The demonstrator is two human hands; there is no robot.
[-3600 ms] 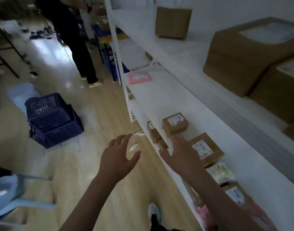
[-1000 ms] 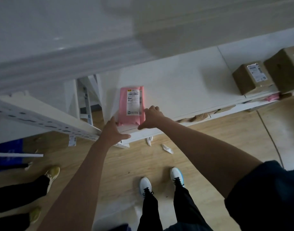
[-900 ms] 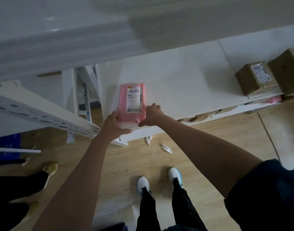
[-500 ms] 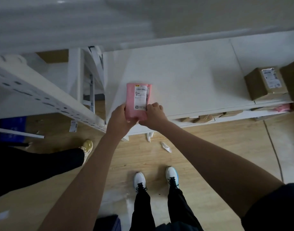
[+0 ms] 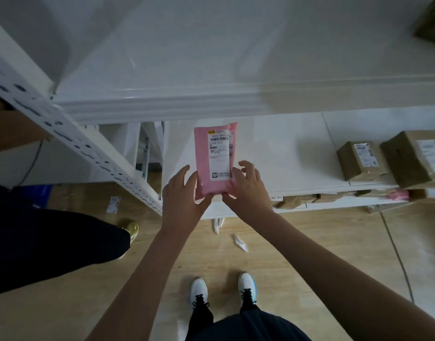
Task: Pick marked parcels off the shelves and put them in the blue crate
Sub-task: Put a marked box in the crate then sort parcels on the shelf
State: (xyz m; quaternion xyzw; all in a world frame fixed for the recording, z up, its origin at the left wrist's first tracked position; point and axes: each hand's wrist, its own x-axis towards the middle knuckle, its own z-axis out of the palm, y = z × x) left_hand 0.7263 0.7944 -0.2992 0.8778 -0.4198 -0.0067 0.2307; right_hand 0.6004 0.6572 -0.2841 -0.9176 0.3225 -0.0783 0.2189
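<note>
- Pink parcel [image 5: 215, 158]: held up off the shelf [image 5: 273, 148], label facing the camera, lower end between both hands.
- Left hand [image 5: 184, 195]: fingers curled round the parcel's lower left edge, gripping it.
- Right hand [image 5: 246, 185]: thumb and palm pinching the lower right edge, the other fingers loosely spread above it.
- Step in hand, by judgement: reading the label to check the mark before carrying off.
- Best kept flat and steady, thumbs clear of the barcode and printed text.
- Soft mailer, likely to flex; better gripped from the edges than squeezed mid-body.
- Blue crate not in view; needs a turn away from the shelf.
- Brown boxes [image 5: 361, 159] to the right stay on the shelf, well apart.
- A second person's dark trouser leg [image 5: 51, 242] close on the left: care needed when turning.
</note>
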